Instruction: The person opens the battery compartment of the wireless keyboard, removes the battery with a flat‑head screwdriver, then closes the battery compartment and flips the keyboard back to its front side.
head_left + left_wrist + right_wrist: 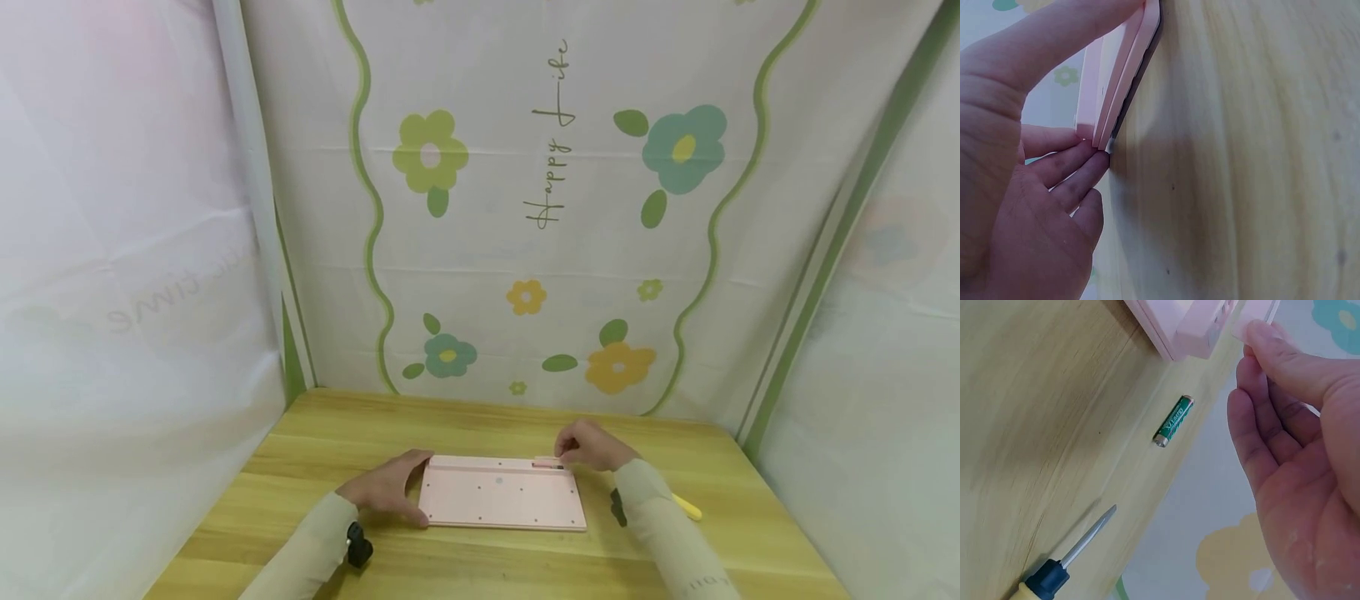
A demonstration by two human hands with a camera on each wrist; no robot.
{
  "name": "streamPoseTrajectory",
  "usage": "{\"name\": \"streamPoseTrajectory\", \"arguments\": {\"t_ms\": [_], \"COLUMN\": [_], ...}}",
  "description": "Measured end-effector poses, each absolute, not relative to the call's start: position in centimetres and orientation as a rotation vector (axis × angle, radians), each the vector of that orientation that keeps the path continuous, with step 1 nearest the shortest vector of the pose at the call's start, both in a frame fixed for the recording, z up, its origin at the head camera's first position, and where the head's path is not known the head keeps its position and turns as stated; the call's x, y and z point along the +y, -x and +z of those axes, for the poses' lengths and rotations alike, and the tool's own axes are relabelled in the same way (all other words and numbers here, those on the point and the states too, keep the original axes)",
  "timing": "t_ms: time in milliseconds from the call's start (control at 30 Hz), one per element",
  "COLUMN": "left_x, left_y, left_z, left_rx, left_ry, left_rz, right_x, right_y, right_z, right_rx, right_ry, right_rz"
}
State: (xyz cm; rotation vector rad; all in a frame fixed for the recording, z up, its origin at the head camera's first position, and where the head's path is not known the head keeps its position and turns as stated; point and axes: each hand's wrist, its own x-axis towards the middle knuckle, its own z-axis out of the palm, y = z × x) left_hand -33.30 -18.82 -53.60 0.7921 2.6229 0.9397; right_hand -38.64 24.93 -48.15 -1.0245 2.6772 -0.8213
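A pink keyboard (498,504) lies underside up on the wooden table, small screws dotting its back. My left hand (386,487) grips its left end, thumb at the near corner and fingertips at the far corner. In the right wrist view, my right hand (1300,444) pinches a thin pink battery cover (1259,314) between thumb and index finger. That hand is at the keyboard's far right corner, by the battery slot; what lies inside the slot is too small to tell. A green battery (1174,420) lies loose on the table near the keyboard's end.
A screwdriver (1088,537) with a yellow and dark handle lies on the table to the right, partly behind my right forearm in the head view. White flowered cloth (480,233) hangs behind the table and along both sides.
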Motion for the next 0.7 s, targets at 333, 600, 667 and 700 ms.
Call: {"name": "streamPoseTrajectory", "arguments": {"t_ms": [333, 600, 667, 700], "left_x": [-18.89, -18.88, -18.87, -18.86], "left_y": [33.11, 33.05, 33.02, 33.01], "left_z": [-53.48, -53.41, -53.34, -53.28], "left_rx": [2.626, 2.616, 2.616, 2.617], "left_ry": [-0.796, -0.787, -0.792, -0.794], "left_rz": [0.930, 0.933, 0.934, 0.933], "right_x": [24.08, 24.00, 24.07, 24.09], "right_y": [38.14, 38.20, 38.28, 38.31], "right_z": [-47.86, -48.15, -48.27, -48.30], "right_rx": [2.664, 2.645, 2.636, 2.634], "right_ry": [0.986, 0.978, 0.968, 0.966], "right_rz": [-0.810, -0.823, -0.831, -0.836]}}
